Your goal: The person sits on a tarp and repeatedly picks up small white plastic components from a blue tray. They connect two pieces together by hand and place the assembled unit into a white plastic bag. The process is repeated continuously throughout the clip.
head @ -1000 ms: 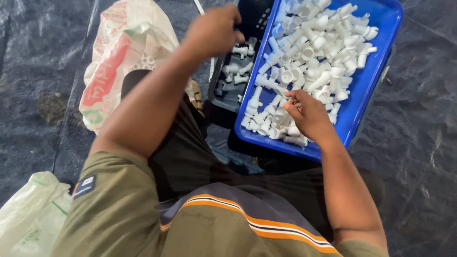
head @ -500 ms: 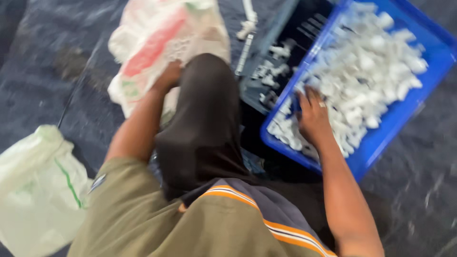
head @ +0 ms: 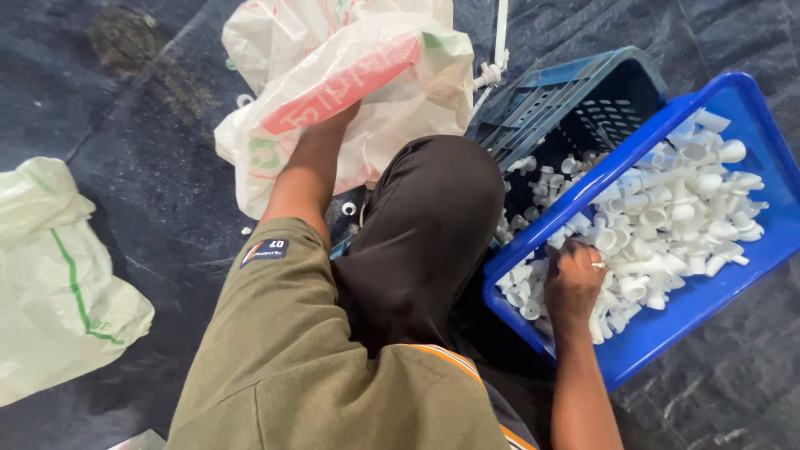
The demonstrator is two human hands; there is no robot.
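Head view. The right hand (head: 573,283) sits at lower centre-right of the frame, inside the near corner of the blue tray (head: 750,100), knuckles up, fingers curled down into the white plastic fittings (head: 667,225). Whether it pinches one cannot be told; the fingertips are buried in the heap. The fittings fill most of the tray, piled up to its left rim; bare blue floor shows only along the right and lower walls.

The left hand is not visible: the forearm runs up to upper centre and disappears into the mouth of the white plastic bag (head: 367,92), so its grip cannot be judged. The bag lies crumpled, with a slanted red band across its front and green markings at its lower left.

A dark slatted crate (head: 575,92) stands just behind the tray at upper right, touching it, with a few fittings lying in its bottom. The raised knee in dark cloth (head: 433,217) fills the gap between bag and tray, leaving little open room there.

A second white bag with a green stripe (head: 58,267) lies at the left edge, well apart. Everything rests on dark plastic sheeting (head: 125,125), open at upper left and lower right.
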